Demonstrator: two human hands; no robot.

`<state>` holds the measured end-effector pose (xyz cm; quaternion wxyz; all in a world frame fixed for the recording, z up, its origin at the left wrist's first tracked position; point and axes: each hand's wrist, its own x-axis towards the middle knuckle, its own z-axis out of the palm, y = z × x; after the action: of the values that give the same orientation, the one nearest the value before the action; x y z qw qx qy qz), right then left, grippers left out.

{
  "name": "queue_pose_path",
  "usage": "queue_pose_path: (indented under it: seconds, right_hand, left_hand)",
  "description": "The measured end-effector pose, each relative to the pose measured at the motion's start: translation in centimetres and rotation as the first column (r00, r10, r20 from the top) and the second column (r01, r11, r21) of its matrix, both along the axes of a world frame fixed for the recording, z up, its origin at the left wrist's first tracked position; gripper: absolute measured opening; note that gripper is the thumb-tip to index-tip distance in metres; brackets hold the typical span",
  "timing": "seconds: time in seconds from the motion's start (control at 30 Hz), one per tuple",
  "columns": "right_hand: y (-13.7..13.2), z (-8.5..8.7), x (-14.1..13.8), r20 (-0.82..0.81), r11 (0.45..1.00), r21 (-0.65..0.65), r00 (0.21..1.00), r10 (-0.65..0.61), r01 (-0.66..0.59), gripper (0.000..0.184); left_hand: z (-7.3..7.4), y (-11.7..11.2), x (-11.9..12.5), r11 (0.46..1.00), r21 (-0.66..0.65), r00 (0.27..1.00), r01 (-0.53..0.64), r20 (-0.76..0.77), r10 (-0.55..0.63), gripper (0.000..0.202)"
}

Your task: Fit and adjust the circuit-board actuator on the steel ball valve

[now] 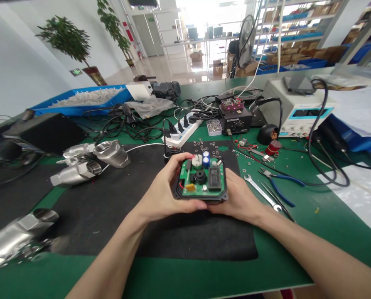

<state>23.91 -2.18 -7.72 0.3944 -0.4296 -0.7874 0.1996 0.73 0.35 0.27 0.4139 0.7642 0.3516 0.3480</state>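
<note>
I hold a green circuit board [200, 177] seated in a black housing between both hands, just above a black mat [110, 207]. The board carries a blue capacitor, a black coil and a black relay. My left hand [163, 191] wraps round its left side with fingers curled over the top edge. From the right and below, my right hand [239, 199] cups the housing.
Silver metal housings [88, 162] lie at the left. A wrench [261, 193] and blue-handled pliers [278, 185] lie to the right. Behind are a white power strip [185, 126], a soldering station [237, 122], a bench power supply [297, 108], loose washers and tangled cables.
</note>
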Motion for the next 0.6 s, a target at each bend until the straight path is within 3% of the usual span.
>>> queue_pose_path:
  seconds: [0.2,0.4,0.6]
  right_hand:
    - [-0.07,-0.18,-0.35,-0.003,0.999,-0.037,1.0,0.006,-0.007,0.052]
    - [0.0,-0.16,-0.15,0.018,1.0,-0.028,1.0,0.015,-0.015,0.05]
    - [0.23,-0.47,-0.2,0.042,1.0,-0.023,0.999,0.01,-0.009,0.049]
  left_hand:
    - [-0.03,0.31,-0.08,0.999,0.039,1.0,0.0,-0.025,0.001,0.103]
    - [0.19,0.03,-0.11,0.998,-0.057,0.999,0.028,-0.043,-0.03,0.101]
    - [0.01,-0.34,-0.18,0.999,-0.032,0.999,-0.013,-0.04,0.012,0.1]
